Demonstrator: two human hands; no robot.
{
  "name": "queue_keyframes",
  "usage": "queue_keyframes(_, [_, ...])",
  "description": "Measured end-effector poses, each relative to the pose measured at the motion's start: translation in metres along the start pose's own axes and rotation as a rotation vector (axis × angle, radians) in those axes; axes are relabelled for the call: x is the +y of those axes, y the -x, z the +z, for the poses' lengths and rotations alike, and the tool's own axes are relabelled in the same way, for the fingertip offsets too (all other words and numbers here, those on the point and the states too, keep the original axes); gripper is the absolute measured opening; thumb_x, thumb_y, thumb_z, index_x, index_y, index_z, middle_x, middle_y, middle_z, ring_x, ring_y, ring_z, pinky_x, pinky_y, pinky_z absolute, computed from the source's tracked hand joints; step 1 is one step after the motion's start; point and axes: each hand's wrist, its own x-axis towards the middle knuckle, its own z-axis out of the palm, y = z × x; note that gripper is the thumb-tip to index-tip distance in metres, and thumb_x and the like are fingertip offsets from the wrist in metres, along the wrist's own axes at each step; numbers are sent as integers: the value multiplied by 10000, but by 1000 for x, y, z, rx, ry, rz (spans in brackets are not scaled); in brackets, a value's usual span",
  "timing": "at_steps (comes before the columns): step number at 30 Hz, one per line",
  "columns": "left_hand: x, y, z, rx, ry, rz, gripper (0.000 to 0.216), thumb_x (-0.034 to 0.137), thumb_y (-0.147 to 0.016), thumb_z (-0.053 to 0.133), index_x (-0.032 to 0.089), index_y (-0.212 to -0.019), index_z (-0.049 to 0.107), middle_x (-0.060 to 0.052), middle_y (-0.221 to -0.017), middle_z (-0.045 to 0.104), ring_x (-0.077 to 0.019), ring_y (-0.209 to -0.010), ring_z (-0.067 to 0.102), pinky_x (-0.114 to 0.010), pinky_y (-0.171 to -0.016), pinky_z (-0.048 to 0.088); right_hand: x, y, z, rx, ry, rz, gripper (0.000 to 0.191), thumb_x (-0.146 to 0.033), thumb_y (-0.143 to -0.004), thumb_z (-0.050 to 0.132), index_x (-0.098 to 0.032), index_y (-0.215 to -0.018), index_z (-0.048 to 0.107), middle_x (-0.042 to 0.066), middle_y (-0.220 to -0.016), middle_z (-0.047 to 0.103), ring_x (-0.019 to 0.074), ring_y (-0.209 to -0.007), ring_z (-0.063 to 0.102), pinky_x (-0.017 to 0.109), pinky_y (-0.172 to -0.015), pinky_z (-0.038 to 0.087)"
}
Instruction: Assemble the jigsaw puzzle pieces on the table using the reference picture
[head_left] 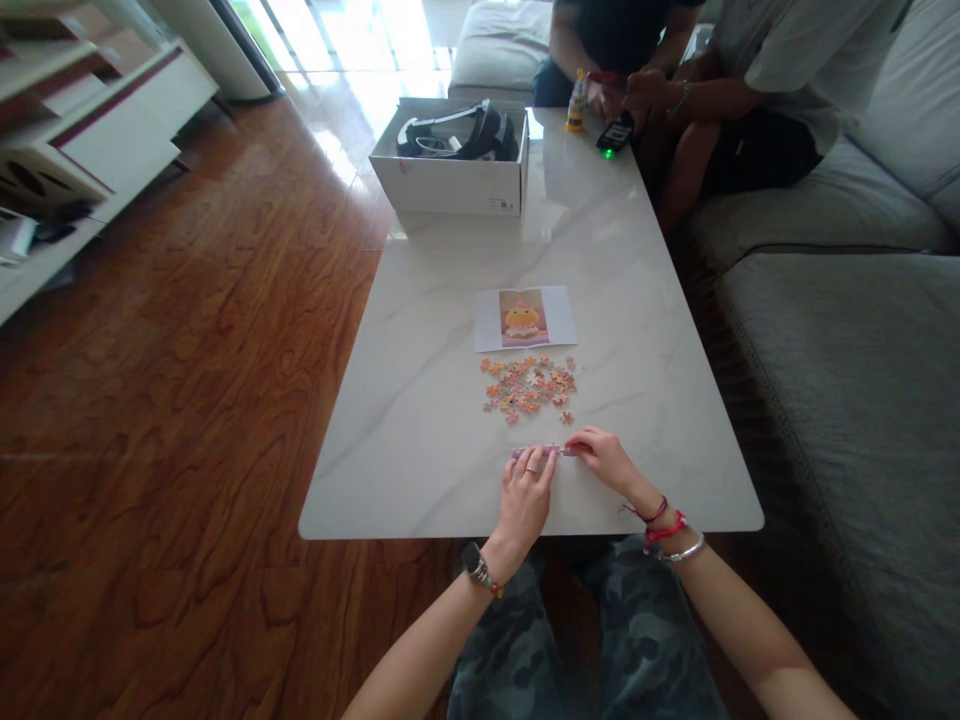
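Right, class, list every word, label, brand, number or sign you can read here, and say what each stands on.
Nothing here can be read.
White box: front label, too small to read.
Black device with the green light: pale marks, too blurred to read.
Picture sheet and puzzle pieces: no readable lettering.

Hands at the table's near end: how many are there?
2: the left hand has its fingers on the purplish puzzle strip; the right hand is at the strip's right end.

Open white box (450, 188) holding black-and-white device (493, 130): far beyond left hand (523, 502) | yellow bottle (576, 105): far beyond right hand (606, 462) | grey sofa (847, 350): right of right hand
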Motion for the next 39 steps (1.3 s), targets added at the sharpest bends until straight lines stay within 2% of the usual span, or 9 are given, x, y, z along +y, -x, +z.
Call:
queue_keyframes(12, [1,-2,2,-17,-2,2,413,165,-801,369,244,-1204,407,-57,-1238,439,-196,-1142,364,-366,-922,303,-7,-6,7,62,24,3,123,-97,-734,483,-169,-747,583,32,-747,592,134,-691,543,248,-644,431])
queue_keyframes(19, [3,-3,0,-32,7,-3,473,156,-791,377,256,-1252,340,-57,-1241,430,-199,-1149,347,-379,-942,280,-12,-3,13,100,127,48,117,-106,-737,464,-168,-746,563,42,-743,586,147,-697,536,258,-652,423])
queue_keyframes(30, [10,-7,6,-24,-15,-47,448,148,-789,383,262,-1222,377,-55,-1224,446,-214,-1125,366,-392,-911,310,-13,4,20,83,296,38,136,-142,-781,442,-178,-737,565,51,-740,553,164,-718,508,273,-661,420])
queue_keyframes(36, [6,-5,5,-29,34,-45,451,132,-786,372,267,-1217,387,-50,-1232,450,-201,-1141,365,-400,-922,291,-22,21,18,-13,439,-94,245,-117,-792,420,-196,-976,560,82,-919,562,192,-870,475,307,-727,412])
queue_keyframes(39, [7,-5,4,-27,57,-58,442,131,-794,346,263,-1214,393,-47,-1236,452,-193,-1150,361,-404,-936,268,-29,19,13,-83,555,-90,237,-111,-784,428,-193,-959,567,92,-931,566,208,-880,467,323,-720,398])
